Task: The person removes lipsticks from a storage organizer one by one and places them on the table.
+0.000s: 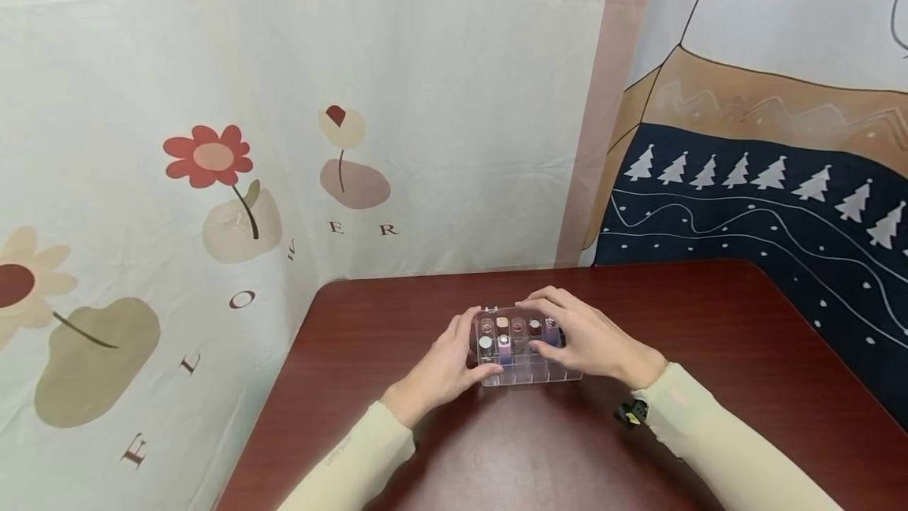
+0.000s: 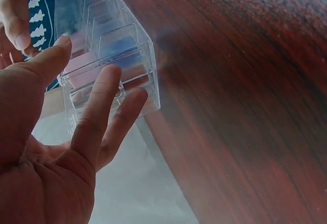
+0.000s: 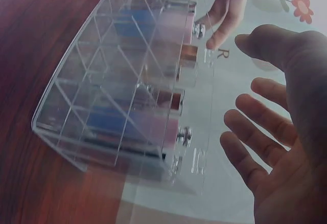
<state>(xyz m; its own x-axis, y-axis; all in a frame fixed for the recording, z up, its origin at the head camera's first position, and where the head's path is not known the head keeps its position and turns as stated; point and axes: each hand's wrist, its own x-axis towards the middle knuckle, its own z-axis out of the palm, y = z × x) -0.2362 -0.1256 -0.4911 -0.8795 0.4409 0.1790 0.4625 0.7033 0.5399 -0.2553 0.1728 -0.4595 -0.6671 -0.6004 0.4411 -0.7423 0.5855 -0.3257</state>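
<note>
A clear plastic lipstick organizer [image 1: 526,373] with divided compartments sits on the dark red table. Several lipsticks and small cosmetics stand in its back rows, including a pink-and-blue tube [image 3: 166,129]; the front row shows bare compartments. My left hand [image 1: 443,365] is at the organizer's left end, thumb toward the front edge, the other fingers spread and nearly straight along the end wall. Whether they press on it is hard to tell. At the right back corner, my right hand [image 1: 592,337] has its fingers spread; the right wrist view shows them apart from the clear wall.
The wood-grain table [image 1: 340,408] extends around the organizer. A pale cloth [image 1: 454,101] with flower prints hangs behind and to the left, and a dark blue cloth [image 1: 738,211] with white trees hangs at the right. A black device [image 1: 631,414] is strapped at the right wrist.
</note>
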